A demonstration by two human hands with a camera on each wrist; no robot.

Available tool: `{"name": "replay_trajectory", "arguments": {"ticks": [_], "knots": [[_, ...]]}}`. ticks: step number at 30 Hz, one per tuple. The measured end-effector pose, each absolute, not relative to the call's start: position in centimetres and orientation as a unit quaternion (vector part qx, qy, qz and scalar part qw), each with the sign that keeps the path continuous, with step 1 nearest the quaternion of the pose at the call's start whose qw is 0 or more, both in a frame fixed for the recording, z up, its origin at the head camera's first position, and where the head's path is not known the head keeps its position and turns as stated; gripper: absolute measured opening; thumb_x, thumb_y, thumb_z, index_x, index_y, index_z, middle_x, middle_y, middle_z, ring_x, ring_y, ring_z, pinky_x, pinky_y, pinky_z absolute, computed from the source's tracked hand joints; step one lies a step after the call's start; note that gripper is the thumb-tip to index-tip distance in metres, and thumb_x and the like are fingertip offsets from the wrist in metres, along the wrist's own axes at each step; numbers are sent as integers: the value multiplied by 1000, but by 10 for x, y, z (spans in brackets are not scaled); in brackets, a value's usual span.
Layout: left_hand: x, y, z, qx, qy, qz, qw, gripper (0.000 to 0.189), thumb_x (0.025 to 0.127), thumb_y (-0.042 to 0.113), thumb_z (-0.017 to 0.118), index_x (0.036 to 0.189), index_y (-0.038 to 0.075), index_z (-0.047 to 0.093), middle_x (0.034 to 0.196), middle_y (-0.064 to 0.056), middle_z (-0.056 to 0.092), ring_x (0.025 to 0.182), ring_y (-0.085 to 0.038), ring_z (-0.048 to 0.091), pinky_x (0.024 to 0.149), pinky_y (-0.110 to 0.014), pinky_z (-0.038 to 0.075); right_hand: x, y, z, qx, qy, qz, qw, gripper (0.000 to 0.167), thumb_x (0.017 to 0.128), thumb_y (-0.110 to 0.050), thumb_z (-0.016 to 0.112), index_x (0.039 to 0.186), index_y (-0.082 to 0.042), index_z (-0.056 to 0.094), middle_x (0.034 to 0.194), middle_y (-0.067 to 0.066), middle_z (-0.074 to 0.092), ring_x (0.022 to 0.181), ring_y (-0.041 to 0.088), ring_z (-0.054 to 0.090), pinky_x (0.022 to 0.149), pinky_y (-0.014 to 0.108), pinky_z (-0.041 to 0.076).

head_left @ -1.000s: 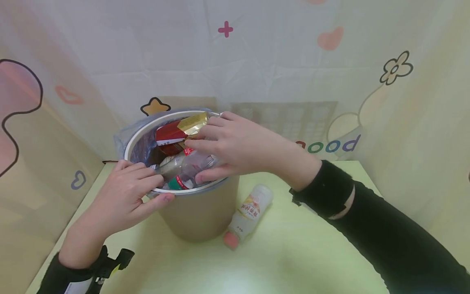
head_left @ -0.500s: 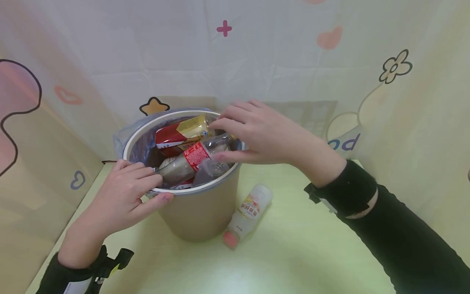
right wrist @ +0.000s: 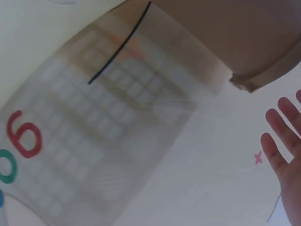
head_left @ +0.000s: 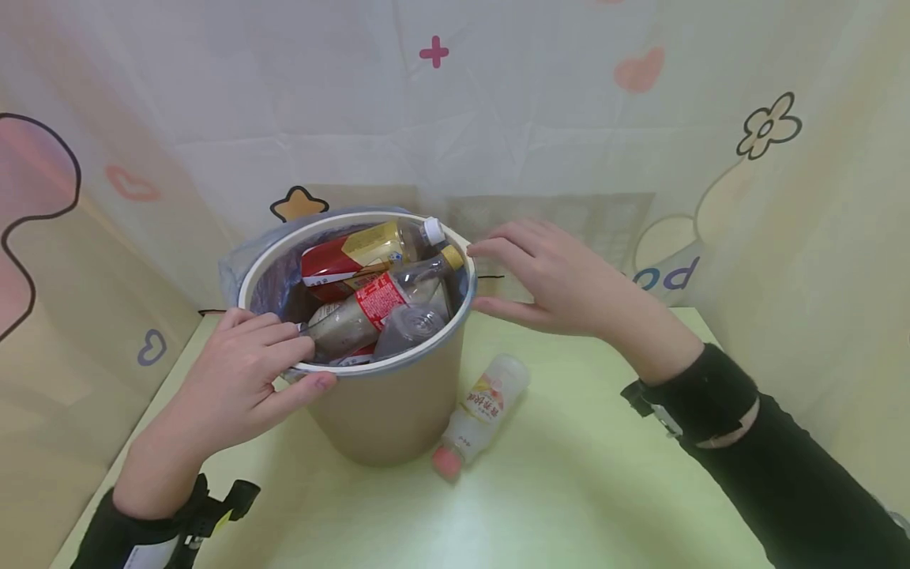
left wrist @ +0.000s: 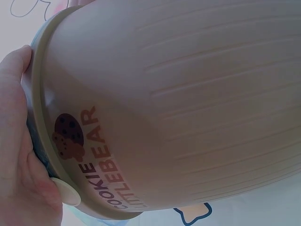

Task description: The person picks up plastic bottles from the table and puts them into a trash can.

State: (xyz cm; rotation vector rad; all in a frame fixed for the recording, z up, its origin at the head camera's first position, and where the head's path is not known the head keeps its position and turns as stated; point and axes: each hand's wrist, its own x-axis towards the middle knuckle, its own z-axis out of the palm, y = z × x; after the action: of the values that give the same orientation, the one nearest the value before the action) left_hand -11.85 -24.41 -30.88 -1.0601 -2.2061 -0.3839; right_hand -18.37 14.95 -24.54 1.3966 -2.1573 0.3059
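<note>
A beige trash bin (head_left: 384, 419) with a white rim stands on the table, tilted bottles inside it. My left hand (head_left: 242, 379) grips its front-left rim, fingers over the edge and thumb outside, as the left wrist view also shows from the printed side (left wrist: 141, 117). Inside lie a yellow-capped plastic bottle with a red label (head_left: 380, 300), a white-capped red-and-gold bottle (head_left: 373, 245) and a clear bottle (head_left: 408, 328). Just right of the rim hovers my right hand (head_left: 554, 276), its fingers extended and holding nothing. A white bottle with a pink cap (head_left: 483, 411) lies beside the bin.
A bluish plastic liner (head_left: 238, 265) hangs over the bin's left rim. The pale green table (head_left: 569, 490) lies under everything. Behind and at both sides hangs a printed curtain (head_left: 526, 103).
My right hand has risen out of the bin and moved right, past the rim. The red-labelled bottle now lies across the top, its yellow cap uncovered. My left hand stays on the rim.
</note>
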Motion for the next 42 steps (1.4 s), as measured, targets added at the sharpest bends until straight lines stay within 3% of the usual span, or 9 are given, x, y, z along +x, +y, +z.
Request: {"name": "replay_trajectory", "arguments": {"ticks": [5, 8, 21, 28, 42], "knots": [[-119, -243, -309, -404, -841, -148, 329, 64, 112, 70, 39, 80, 19, 62, 78, 6, 63, 78, -19, 56, 80, -46, 36, -185, 171, -270, 499, -811, 122, 281, 63, 111, -59, 56, 133, -2, 67, 121, 12, 71, 110, 34, 67, 96, 52, 54], [-119, -243, -308, -402, -842, -148, 328, 64, 112, 70, 39, 79, 19, 62, 78, 6, 63, 78, -19, 56, 80, -46, 35, -185, 181, -288, 489, -820, 120, 271, 65, 111, -61, 52, 133, -2, 66, 121, 12, 71, 109, 34, 67, 93, 53, 54], [-117, -243, -309, -397, -843, -151, 332, 65, 111, 71, 38, 78, 20, 61, 77, 7, 61, 78, -19, 56, 79, -47, 36, -170, 186, -352, 476, -854, 91, 192, 53, 96, -47, 82, 130, -8, 69, 123, 6, 70, 117, 28, 66, 103, 49, 52], [-116, -242, -309, -396, -842, -151, 333, 64, 111, 70, 39, 77, 20, 60, 76, 7, 61, 78, -19, 56, 80, -47, 36, -163, 178, -380, 480, -856, 58, 185, 52, 95, -45, 84, 131, -11, 70, 123, 5, 71, 117, 27, 66, 100, 47, 53], [-117, -243, -310, -398, -842, -152, 332, 64, 112, 69, 39, 77, 20, 59, 75, 7, 60, 77, -18, 55, 80, -45, 34, -166, 168, -413, 514, -847, 58, 120, 67, 93, -58, 81, 139, -12, 66, 133, 3, 68, 124, 23, 63, 104, 45, 51]]}}
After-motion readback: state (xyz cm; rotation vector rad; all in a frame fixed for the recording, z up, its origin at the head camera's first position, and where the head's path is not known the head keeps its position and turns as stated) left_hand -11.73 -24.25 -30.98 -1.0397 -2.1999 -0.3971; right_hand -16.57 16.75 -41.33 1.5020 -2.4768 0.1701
